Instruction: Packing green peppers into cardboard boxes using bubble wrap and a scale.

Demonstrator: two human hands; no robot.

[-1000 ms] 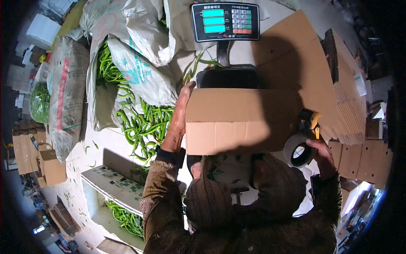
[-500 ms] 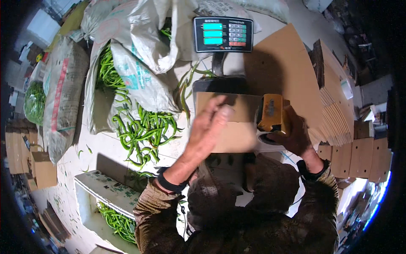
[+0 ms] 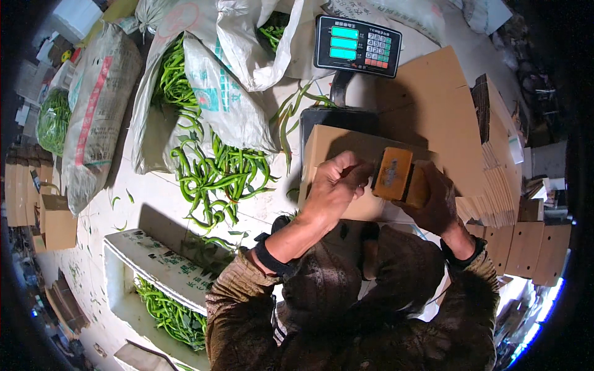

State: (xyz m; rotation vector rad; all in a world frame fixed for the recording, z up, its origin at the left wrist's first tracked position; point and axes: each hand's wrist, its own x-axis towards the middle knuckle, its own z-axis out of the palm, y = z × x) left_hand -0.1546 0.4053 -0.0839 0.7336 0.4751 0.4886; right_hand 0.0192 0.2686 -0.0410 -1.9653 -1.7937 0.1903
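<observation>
while the right hand [image 3: 436, 199] clamps the tape dispenser [image 3: 394, 175] toward the right edge of the carton [image 3: 366, 210], the left hand [image 3: 333, 185], fingertips together, sits just left.

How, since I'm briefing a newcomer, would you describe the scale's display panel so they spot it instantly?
Just beyond the cardboard box at mid-picture is a black weighing platform. Its post carries the display panel, distinguished from neighbouring sacks and cardboard sheet by three glowing turquoise screens.
</observation>
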